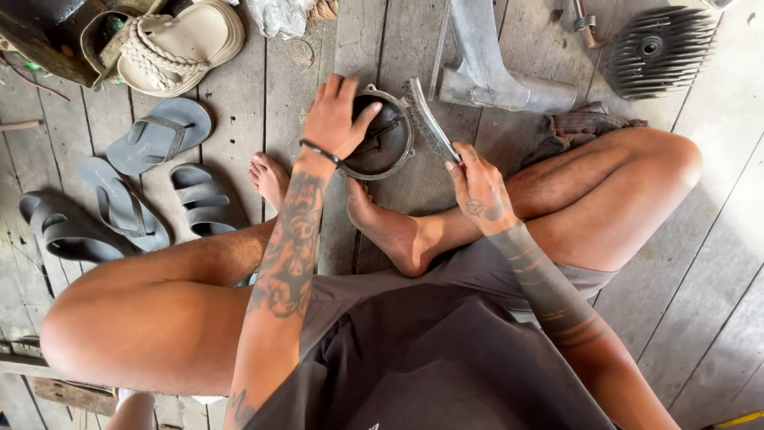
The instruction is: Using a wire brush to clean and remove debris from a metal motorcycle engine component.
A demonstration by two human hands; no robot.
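Observation:
My left hand [334,118] grips the left rim of a round, dark metal engine cover [383,137] that rests on the wooden plank floor just beyond my crossed feet. My right hand [480,187] holds the lower end of a long metal file [430,118], whose blade lies against the cover's right rim. Both forearms are tattooed, and a black band circles my left wrist. I sit cross-legged in dark shorts.
Grey sandals [159,134] and slides [205,199] lie on the planks at left, with a tan woven sandal [179,44] behind them. A finned cylinder head [659,49] sits at the far right, a grey metal part [485,68] and a rag [579,126] near my right knee.

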